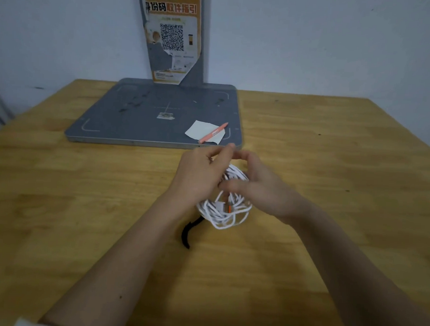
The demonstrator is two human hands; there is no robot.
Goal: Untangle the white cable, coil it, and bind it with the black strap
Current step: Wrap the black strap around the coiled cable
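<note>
A white cable (225,216) lies in a loose coil of several loops on the wooden table (84,206), with a white and orange plug (225,207) showing in its middle. Both hands are over the far side of the coil. My left hand (198,173) has its fingers curled around the loops at the coil's left edge. My right hand (259,187) grips the loops from the right, and its thumb crosses in front of them. The fingertips of both hands nearly meet above the coil. A black strap (187,232) trails out from under the near left of the coil.
A grey metal base plate (137,120) with an upright post and a torn QR-code poster (172,37) stands at the back of the table. On its near right corner lie a white slip of paper (203,131) and an orange pen (212,133), just beyond my hands.
</note>
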